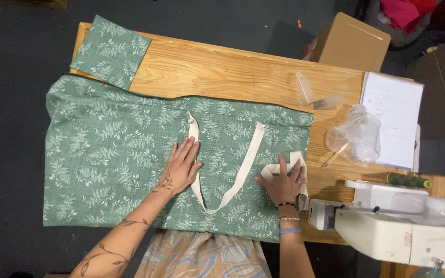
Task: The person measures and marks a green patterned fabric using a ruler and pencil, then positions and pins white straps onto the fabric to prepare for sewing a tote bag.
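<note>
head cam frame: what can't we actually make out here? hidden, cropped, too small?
- Strap: parts lie under the left hand and right hand, head view.
- Sewing machine: cut off by the right and bottom edges.
- Paper sheet: writing too small to read.
- Clear plastic bag: contents unclear through crumpled film.
- Green fabric: near edge overhangs the table.

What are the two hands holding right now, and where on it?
Nothing is gripped. The left hand lies flat on the green fern-print fabric, at one leg of the cream strap. The right hand presses flat on a second, folded strap.
</note>
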